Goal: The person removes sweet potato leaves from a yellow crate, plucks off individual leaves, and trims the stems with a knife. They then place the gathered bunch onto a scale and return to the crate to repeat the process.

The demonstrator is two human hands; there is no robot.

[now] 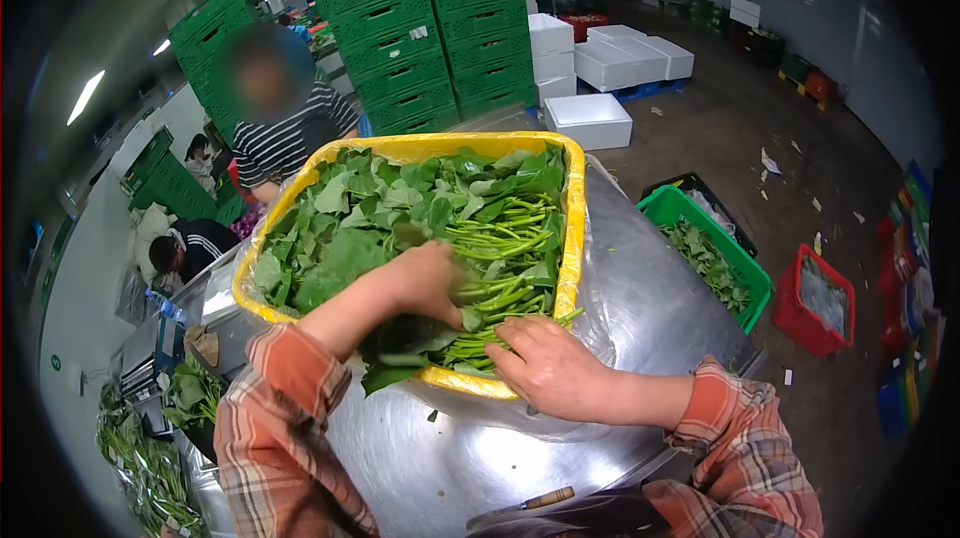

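Note:
A yellow crate (572,238), lined with clear plastic, sits on a shiny metal table (400,458). Leafy greens (370,198) fill it, broad leaves to the left and pale green stems to the right. My left hand (425,285), slightly blurred, is closed around a bunch of the greens near the crate's front; some of its fingers are hidden. At the front right corner my right hand (550,366) bends its fingers over the stem ends, its palm by the rim. A knife with a wooden handle (550,498) lies at the table's near edge, its blade partly covered.
To the right stand a green crate (755,288) of greens and a red crate (815,298). Tall stacks of green crates (385,48) and white foam boxes (590,123) rise behind. A person in a striped shirt (290,133) is across the table. Bagged greens (150,468) lie left.

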